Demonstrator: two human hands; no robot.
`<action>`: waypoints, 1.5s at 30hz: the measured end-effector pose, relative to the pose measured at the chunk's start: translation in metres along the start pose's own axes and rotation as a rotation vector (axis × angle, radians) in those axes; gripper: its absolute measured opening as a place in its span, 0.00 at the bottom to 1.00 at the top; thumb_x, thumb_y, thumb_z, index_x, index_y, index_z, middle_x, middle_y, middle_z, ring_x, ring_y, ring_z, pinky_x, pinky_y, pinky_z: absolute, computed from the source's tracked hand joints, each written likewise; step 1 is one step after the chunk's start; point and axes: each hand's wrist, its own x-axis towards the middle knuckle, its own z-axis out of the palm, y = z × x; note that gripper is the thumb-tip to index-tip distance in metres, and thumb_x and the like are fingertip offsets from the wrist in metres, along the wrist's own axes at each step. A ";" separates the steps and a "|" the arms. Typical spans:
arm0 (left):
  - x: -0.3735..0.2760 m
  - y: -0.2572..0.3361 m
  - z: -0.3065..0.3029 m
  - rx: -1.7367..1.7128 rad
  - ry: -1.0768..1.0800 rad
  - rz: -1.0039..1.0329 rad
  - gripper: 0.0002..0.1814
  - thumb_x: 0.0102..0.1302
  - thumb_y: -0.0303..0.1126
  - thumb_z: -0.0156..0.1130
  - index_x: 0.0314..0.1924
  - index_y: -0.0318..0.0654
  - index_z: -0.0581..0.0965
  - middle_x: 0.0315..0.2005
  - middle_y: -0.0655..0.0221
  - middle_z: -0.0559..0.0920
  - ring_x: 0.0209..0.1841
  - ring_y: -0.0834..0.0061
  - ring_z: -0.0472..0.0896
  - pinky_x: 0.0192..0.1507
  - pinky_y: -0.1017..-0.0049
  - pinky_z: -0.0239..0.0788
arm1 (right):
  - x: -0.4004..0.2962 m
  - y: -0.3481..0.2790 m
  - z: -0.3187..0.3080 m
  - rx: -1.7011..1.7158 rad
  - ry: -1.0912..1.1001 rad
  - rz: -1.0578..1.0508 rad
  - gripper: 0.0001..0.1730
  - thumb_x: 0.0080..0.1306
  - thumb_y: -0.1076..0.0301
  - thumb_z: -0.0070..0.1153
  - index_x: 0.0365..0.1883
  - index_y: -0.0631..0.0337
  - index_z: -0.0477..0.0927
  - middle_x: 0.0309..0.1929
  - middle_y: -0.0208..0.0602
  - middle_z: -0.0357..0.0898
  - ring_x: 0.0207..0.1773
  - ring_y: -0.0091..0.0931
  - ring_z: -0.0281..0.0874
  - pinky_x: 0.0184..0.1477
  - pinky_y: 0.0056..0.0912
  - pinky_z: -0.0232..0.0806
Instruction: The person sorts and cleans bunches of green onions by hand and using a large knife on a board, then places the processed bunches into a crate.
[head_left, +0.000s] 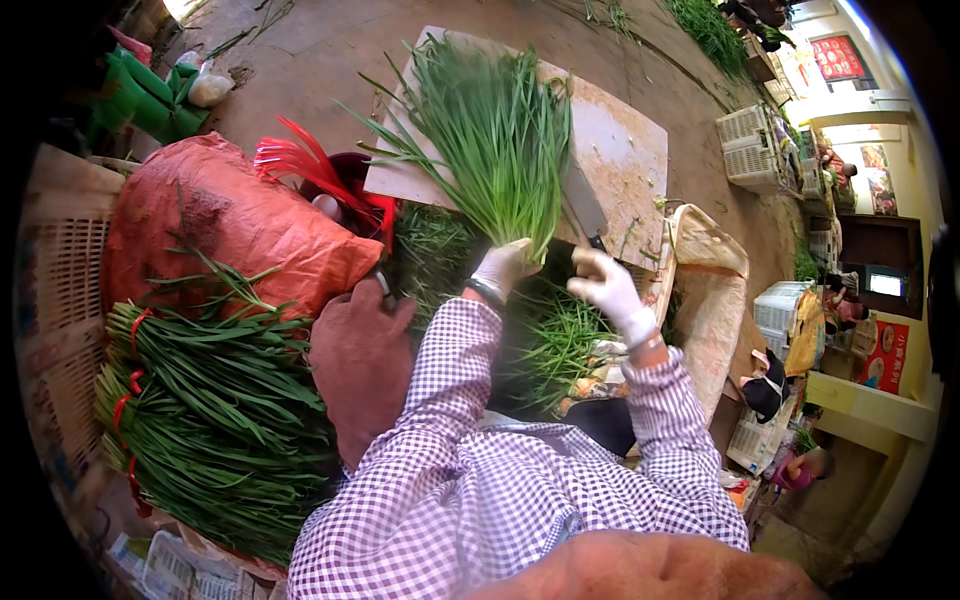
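Observation:
In a white glove, my left hand (504, 270) grips a loose bunch of garlic chives (495, 142) by its pale stem ends. The leaves fan out away from me over a pale board (615, 142) strewn with plant scraps. My right hand (609, 292), also gloved, is raised just right of the stem ends, fingers apart and slightly blurred, with nothing visible in it. A knife with a broad blade (583, 196) lies on the board beside the bunch, its dark handle towards me. More loose green leaves (559, 345) lie below my hands.
Chive bundles tied with red bands (217, 420) are stacked at left, beside an orange-red sack (232, 225). Red strips (322, 169) hang over a dark bucket (352, 169). A whitish woven sack (701, 300) stands at right. Crates (754, 150) and several people are farther right.

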 end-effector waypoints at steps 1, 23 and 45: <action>-0.002 0.002 0.005 0.011 0.026 -0.021 0.14 0.64 0.35 0.61 0.47 0.37 0.78 0.42 0.64 0.82 0.47 0.68 0.80 0.48 0.63 0.73 | 0.024 0.005 0.003 0.067 0.087 0.090 0.39 0.55 0.65 0.69 0.62 0.69 0.66 0.57 0.49 0.72 0.57 0.33 0.74 0.58 0.33 0.67; 0.016 -0.002 0.009 0.436 -0.238 -0.175 0.25 0.60 0.32 0.68 0.56 0.40 0.71 0.48 0.73 0.77 0.49 0.78 0.75 0.50 0.74 0.69 | 0.140 -0.034 0.061 -0.647 0.042 0.389 0.40 0.48 0.63 0.65 0.58 0.68 0.66 0.51 0.58 0.76 0.55 0.43 0.77 0.57 0.40 0.69; 0.010 0.022 0.023 0.074 -0.022 0.008 0.44 0.63 0.61 0.55 0.68 0.37 0.58 0.65 0.55 0.65 0.67 0.60 0.62 0.67 0.58 0.53 | 0.072 -0.020 0.018 0.250 -0.183 0.244 0.18 0.48 0.72 0.62 0.39 0.65 0.78 0.27 0.34 0.79 0.28 0.25 0.76 0.31 0.27 0.69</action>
